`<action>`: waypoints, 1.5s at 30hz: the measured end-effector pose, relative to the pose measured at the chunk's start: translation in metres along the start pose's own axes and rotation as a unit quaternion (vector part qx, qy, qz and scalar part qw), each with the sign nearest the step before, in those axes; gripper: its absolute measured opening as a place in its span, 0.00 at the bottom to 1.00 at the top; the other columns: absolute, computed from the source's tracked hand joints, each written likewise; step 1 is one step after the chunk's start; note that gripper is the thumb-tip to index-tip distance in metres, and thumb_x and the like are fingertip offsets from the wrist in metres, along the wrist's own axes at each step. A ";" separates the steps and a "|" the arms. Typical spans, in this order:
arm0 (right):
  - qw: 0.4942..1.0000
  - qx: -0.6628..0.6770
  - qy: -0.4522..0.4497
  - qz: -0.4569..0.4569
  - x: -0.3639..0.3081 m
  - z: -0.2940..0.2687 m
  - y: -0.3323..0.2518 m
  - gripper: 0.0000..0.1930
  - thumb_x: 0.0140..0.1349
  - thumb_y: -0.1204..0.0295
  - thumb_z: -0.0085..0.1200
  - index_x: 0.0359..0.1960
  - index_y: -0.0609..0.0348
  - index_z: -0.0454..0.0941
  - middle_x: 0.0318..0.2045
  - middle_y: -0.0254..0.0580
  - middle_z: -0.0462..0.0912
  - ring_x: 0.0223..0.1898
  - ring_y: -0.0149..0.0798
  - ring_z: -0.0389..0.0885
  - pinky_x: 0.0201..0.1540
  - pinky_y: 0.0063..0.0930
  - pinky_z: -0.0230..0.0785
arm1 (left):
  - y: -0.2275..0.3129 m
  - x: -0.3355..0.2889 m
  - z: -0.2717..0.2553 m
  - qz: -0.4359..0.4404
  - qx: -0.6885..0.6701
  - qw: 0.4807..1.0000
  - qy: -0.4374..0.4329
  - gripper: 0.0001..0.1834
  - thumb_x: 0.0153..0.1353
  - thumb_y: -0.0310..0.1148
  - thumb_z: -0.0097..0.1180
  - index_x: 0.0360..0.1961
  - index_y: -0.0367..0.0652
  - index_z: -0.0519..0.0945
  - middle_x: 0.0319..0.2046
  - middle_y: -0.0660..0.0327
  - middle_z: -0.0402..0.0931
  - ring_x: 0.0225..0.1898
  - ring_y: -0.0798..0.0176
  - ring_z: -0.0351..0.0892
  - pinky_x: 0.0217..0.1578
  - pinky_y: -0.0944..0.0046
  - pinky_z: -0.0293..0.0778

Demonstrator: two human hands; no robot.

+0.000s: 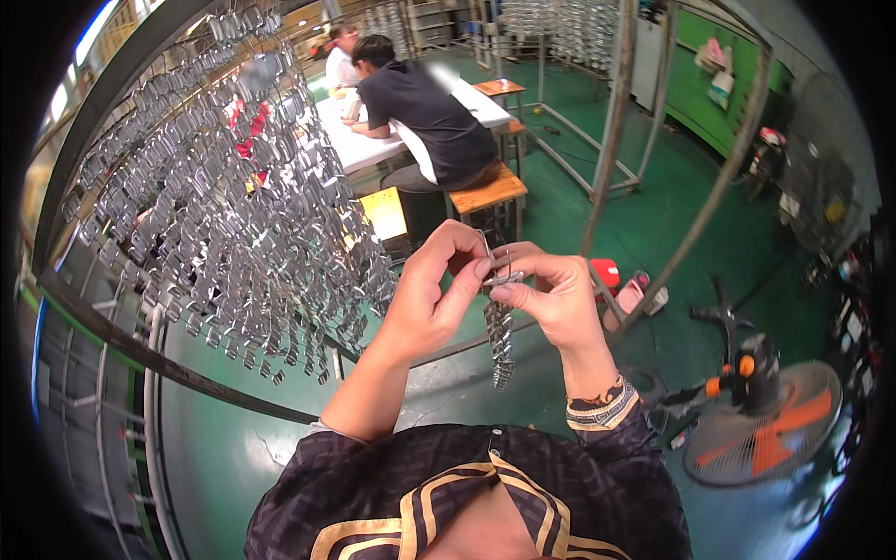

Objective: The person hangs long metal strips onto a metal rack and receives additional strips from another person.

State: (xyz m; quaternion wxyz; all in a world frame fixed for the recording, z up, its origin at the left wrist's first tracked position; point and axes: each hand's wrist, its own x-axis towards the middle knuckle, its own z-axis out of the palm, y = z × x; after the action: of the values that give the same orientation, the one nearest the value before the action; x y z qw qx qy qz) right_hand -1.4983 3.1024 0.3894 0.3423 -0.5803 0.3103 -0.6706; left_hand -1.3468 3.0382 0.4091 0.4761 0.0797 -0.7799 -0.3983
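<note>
In front of my chest, my left hand (431, 297) pinches a thin wire hook (485, 246) between thumb and fingers. A chain of small shiny metal pieces (500, 347) hangs straight down from just below my fingertips. Close against it, my right hand (558, 297) grips a small metal piece (505, 279) between thumb and index finger, with the fingertips of both hands nearly meeting. How the piece joins the wire is hidden by my fingers.
Many strings of shiny metal pieces (252, 205) hang on a large frame to my left. Ahead, two people sit at a white table (359, 149) with wooden stools (490, 189). A metal frame post (611, 140) stands at the right, and a fan (765, 425) at lower right.
</note>
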 end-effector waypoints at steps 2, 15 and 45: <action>1.000 0.013 -0.025 -0.001 0.022 -0.014 0.006 0.08 0.46 0.79 0.63 0.30 0.64 0.81 0.33 0.42 0.81 0.38 0.31 0.76 0.39 0.22 0.68 | -0.003 0.015 0.008 0.003 0.045 0.998 0.045 0.04 0.57 0.19 0.47 0.34 0.36 0.66 0.29 0.62 0.66 0.27 0.72 0.65 0.29 0.73 0.64; 0.974 0.217 -0.069 0.017 0.134 -0.051 0.047 0.03 0.51 0.80 0.58 0.29 0.64 0.79 0.34 0.44 0.81 0.34 0.28 0.77 0.36 0.20 0.69 | -0.045 0.088 -0.008 0.036 0.202 0.961 0.184 0.04 0.62 0.22 0.41 0.38 0.36 0.65 0.38 0.58 0.69 0.39 0.69 0.69 0.41 0.70 0.67; 0.903 0.302 -0.305 -0.031 0.467 0.079 0.088 0.06 0.55 0.70 0.58 0.33 0.57 0.78 0.30 0.34 0.81 0.33 0.28 0.78 0.37 0.22 0.70 | -0.030 0.062 -0.021 -0.014 0.297 0.919 0.258 0.11 0.57 0.11 0.35 0.38 0.36 0.61 0.38 0.53 0.65 0.39 0.67 0.68 0.43 0.67 0.69</action>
State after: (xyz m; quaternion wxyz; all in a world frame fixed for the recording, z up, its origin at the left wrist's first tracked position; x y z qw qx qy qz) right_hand -1.4545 2.6680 0.5927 0.5582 -0.6348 -0.0443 -0.5324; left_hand -1.3708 2.9757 0.4348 0.6100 0.3283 -0.7110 -0.1209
